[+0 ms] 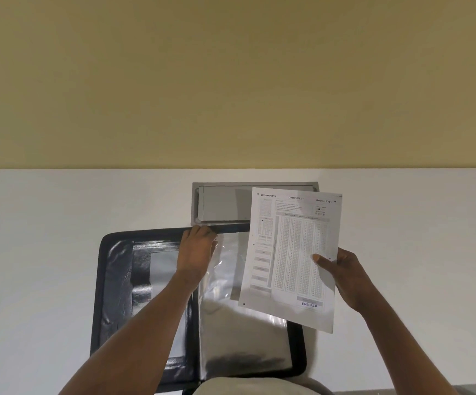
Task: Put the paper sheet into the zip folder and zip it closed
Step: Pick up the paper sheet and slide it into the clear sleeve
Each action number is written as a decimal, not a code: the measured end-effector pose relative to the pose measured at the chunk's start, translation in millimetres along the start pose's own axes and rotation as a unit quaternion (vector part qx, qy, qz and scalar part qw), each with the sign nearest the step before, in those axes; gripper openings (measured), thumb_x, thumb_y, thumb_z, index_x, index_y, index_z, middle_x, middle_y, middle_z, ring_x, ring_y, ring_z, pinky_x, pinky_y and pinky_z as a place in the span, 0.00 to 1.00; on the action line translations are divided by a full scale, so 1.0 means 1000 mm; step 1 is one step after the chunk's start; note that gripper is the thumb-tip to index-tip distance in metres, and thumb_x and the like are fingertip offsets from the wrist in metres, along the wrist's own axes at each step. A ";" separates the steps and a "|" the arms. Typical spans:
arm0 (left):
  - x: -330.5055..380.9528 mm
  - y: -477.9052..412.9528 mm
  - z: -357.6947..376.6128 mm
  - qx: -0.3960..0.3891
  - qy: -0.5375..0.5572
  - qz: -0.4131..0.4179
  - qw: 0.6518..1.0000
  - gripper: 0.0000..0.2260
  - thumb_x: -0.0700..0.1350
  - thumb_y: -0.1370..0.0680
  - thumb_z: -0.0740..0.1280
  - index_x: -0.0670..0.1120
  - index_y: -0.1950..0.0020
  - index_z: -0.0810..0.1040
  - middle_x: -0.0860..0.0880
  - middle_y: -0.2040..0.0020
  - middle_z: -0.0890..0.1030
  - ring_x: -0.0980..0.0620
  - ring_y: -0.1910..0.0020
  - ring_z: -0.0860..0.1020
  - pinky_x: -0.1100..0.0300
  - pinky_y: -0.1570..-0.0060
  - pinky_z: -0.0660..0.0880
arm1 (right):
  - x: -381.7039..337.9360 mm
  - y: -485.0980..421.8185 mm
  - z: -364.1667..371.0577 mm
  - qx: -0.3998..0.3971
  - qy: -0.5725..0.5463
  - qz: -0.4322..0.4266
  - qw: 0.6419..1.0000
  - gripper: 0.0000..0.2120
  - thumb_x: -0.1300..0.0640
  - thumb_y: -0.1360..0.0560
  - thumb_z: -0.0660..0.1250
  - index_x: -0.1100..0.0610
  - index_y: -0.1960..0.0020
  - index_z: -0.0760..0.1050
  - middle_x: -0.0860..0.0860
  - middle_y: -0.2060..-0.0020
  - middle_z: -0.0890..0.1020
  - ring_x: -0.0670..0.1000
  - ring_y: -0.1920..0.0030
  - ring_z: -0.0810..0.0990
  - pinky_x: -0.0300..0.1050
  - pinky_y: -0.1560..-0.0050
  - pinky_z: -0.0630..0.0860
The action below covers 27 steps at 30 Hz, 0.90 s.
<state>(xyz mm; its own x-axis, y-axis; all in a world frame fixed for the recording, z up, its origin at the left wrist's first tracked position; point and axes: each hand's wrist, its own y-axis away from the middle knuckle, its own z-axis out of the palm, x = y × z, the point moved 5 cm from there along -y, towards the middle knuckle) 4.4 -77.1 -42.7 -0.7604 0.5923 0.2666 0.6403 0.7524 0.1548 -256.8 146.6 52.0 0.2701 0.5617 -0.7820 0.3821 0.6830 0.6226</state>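
A black zip folder [111, 283] lies open flat on the white table, with clear plastic sleeves [245, 332] on its right half. My left hand [198, 249] rests near the folder's top edge, its fingers pinching the top of a plastic sleeve. My right hand [345, 276] holds a printed paper sheet [290, 252] by its right edge. The sheet hangs tilted above the folder's right half. It bears rows of answer bubbles and the word "ENTERED" at the bottom.
A grey rectangular hatch plate [222, 203] is set into the white table [46, 238] just behind the folder. A yellow wall [231, 81] rises at the table's far edge. The table's near edge runs at the bottom right.
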 end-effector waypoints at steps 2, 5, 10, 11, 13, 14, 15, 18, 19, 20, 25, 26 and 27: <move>0.000 -0.002 -0.001 0.004 0.013 -0.004 1.000 0.05 0.42 0.25 0.77 0.47 0.50 0.86 0.49 0.49 0.85 0.46 0.47 0.80 0.49 0.46 0.77 | -0.001 0.000 -0.001 0.005 0.001 0.000 1.000 0.13 0.60 0.20 0.68 0.55 0.35 0.80 0.54 0.41 0.86 0.59 0.43 0.85 0.61 0.41 0.80; 0.002 -0.003 -0.005 -0.001 0.032 0.003 0.999 0.06 0.41 0.26 0.77 0.48 0.53 0.83 0.50 0.51 0.84 0.47 0.48 0.80 0.51 0.45 0.76 | -0.004 0.001 -0.003 0.011 0.006 -0.006 1.000 0.13 0.60 0.19 0.68 0.56 0.36 0.80 0.55 0.42 0.86 0.60 0.43 0.85 0.60 0.41 0.81; 0.008 -0.001 -0.006 -0.005 0.045 0.016 0.999 0.07 0.46 0.26 0.75 0.53 0.51 0.79 0.54 0.55 0.82 0.49 0.50 0.78 0.51 0.46 0.71 | -0.025 -0.001 -0.005 0.044 0.012 -0.037 0.998 0.10 0.60 0.20 0.69 0.60 0.40 0.82 0.57 0.48 0.87 0.60 0.48 0.87 0.52 0.50 0.83; 0.009 0.000 -0.006 0.002 0.046 0.018 0.999 0.06 0.47 0.26 0.75 0.53 0.51 0.81 0.55 0.55 0.82 0.49 0.50 0.77 0.51 0.46 0.70 | -0.033 -0.002 -0.004 0.050 0.013 -0.051 0.997 0.09 0.60 0.20 0.69 0.60 0.41 0.82 0.57 0.49 0.87 0.59 0.50 0.87 0.49 0.53 0.83; 0.015 0.004 -0.003 0.008 0.046 0.025 0.999 0.02 0.47 0.23 0.73 0.54 0.52 0.85 0.55 0.55 0.83 0.50 0.51 0.77 0.51 0.48 0.68 | -0.050 -0.006 -0.001 0.065 0.019 -0.077 0.995 0.09 0.60 0.21 0.69 0.61 0.42 0.82 0.56 0.52 0.88 0.57 0.53 0.87 0.44 0.57 0.82; 0.018 0.007 -0.001 0.011 0.049 0.028 0.998 0.03 0.46 0.22 0.73 0.54 0.52 0.86 0.54 0.54 0.84 0.50 0.52 0.78 0.52 0.48 0.70 | -0.058 -0.009 0.001 0.076 0.024 -0.089 0.993 0.08 0.60 0.21 0.70 0.61 0.43 0.82 0.55 0.52 0.88 0.56 0.54 0.87 0.43 0.58 0.82; 0.020 0.011 0.002 0.016 0.064 0.027 0.997 0.04 0.46 0.22 0.73 0.53 0.51 0.87 0.54 0.53 0.85 0.50 0.53 0.80 0.52 0.49 0.73 | -0.068 -0.012 0.003 0.086 0.028 -0.102 0.991 0.08 0.60 0.21 0.70 0.61 0.43 0.82 0.55 0.53 0.88 0.55 0.56 0.87 0.42 0.59 0.82; 0.023 0.023 0.007 0.044 0.138 -0.003 0.989 0.08 0.42 0.24 0.76 0.52 0.46 0.88 0.53 0.49 0.87 0.52 0.55 0.85 0.57 0.54 0.82 | -0.094 -0.022 0.015 0.106 0.038 -0.138 0.984 0.07 0.60 0.21 0.71 0.62 0.45 0.82 0.59 0.55 0.87 0.52 0.59 0.85 0.45 0.59 0.82; 0.025 0.027 0.007 0.054 0.151 -0.010 0.987 0.08 0.42 0.24 0.76 0.51 0.45 0.88 0.54 0.48 0.87 0.52 0.55 0.86 0.58 0.54 0.83 | -0.103 -0.026 0.022 0.106 0.037 -0.149 0.982 0.07 0.60 0.21 0.71 0.62 0.45 0.82 0.60 0.54 0.87 0.52 0.59 0.85 0.46 0.59 0.83; 0.027 0.031 0.006 0.067 0.157 -0.011 0.985 0.09 0.41 0.24 0.76 0.51 0.45 0.88 0.53 0.48 0.88 0.53 0.55 0.86 0.59 0.54 0.83 | -0.112 -0.028 0.030 0.103 0.035 -0.160 0.981 0.08 0.60 0.22 0.71 0.63 0.44 0.82 0.59 0.54 0.87 0.52 0.58 0.85 0.46 0.58 0.84; 0.037 0.036 0.000 0.125 0.159 0.006 0.979 0.10 0.38 0.28 0.80 0.47 0.49 0.89 0.51 0.49 0.88 0.52 0.56 0.87 0.61 0.56 0.82 | -0.144 -0.047 0.066 0.084 0.107 -0.209 0.969 0.04 0.58 0.21 0.70 0.56 0.49 0.84 0.51 0.58 0.86 0.50 0.62 0.83 0.44 0.61 0.80; 0.037 0.035 0.001 0.129 0.161 0.004 0.978 0.10 0.38 0.29 0.81 0.47 0.49 0.89 0.52 0.49 0.88 0.52 0.56 0.87 0.61 0.56 0.82 | -0.148 -0.051 0.072 0.079 0.134 -0.217 0.964 0.04 0.58 0.21 0.70 0.52 0.53 0.83 0.46 0.62 0.85 0.47 0.65 0.81 0.41 0.63 0.76; 0.037 0.035 0.001 0.131 0.165 0.003 0.978 0.10 0.38 0.28 0.80 0.47 0.49 0.89 0.52 0.50 0.88 0.52 0.56 0.87 0.61 0.56 0.82 | -0.151 -0.055 0.079 0.077 0.163 -0.225 0.957 0.07 0.57 0.21 0.70 0.48 0.56 0.81 0.41 0.67 0.83 0.43 0.68 0.77 0.37 0.66 0.73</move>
<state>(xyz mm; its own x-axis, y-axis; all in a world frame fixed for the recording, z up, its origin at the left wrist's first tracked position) -1.1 -28.7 -28.6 -0.6521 0.5051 0.5654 0.5621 0.8225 -0.0864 -248.3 -12.7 133.3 -0.2336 0.3596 -0.9034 0.5272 0.8275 0.1931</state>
